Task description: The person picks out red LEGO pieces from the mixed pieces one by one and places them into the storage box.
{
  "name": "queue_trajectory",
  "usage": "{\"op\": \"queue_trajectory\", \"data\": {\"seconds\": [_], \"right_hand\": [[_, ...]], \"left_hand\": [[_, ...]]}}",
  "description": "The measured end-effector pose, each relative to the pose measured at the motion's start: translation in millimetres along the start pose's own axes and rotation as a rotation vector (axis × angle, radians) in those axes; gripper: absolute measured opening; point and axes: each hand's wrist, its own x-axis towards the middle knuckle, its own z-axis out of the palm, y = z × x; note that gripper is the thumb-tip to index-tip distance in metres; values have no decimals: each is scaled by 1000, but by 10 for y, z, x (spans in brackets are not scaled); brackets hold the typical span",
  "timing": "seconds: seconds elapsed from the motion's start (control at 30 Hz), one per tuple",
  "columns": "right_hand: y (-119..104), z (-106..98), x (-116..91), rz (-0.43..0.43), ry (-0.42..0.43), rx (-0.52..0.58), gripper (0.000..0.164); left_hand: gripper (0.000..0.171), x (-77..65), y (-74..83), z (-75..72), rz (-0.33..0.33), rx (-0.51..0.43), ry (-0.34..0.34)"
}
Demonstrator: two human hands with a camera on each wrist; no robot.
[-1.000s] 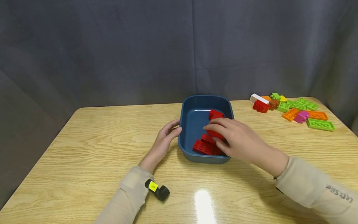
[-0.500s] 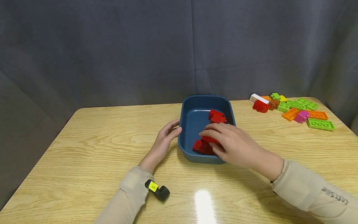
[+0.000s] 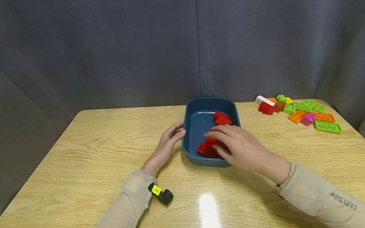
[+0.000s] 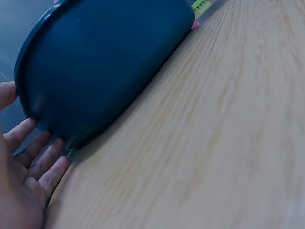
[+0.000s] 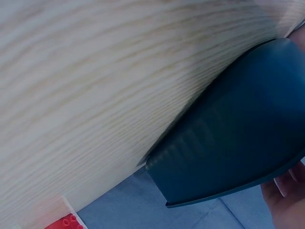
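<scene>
A dark blue bin (image 3: 196, 123) stands on the wooden table with several red toy bricks (image 3: 222, 121) inside, along its right side and near end. My left hand (image 3: 168, 137) touches the bin's left wall, with the thumb by the rim. In the left wrist view its fingers (image 4: 45, 160) lie along the outside of the wall. My right hand (image 3: 235, 142) reaches over the right rim, its fingers loosely spread above a red brick (image 3: 211, 142). Whether the fingertips still touch this brick is hard to see, and the hand hides part of the pile.
At the table's back right lie loose bricks: a white one (image 3: 264, 101), a red one (image 3: 266, 108), a magenta one (image 3: 308, 118), orange and green plates (image 3: 328, 126), and others. A grey curtain (image 3: 137, 57) hangs behind the table (image 3: 114, 139).
My right hand has moved slightly toward me inside the bin and lowered a red brick onto the near bricks. Its fingers now look looser around it. My left hand has stayed at the bin.
</scene>
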Motion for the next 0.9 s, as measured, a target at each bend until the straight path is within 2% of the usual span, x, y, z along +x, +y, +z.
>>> {"op": "queue_trajectory", "data": {"seconds": [0.43, 0.9], "right_hand": [[38, -17, 5, -10, 10, -14, 33], [316, -92, 8, 38, 22, -53, 31]], "left_hand": [[47, -6, 5, -4, 11, 3, -3], [47, -9, 13, 0, 6, 1, -2]]}}
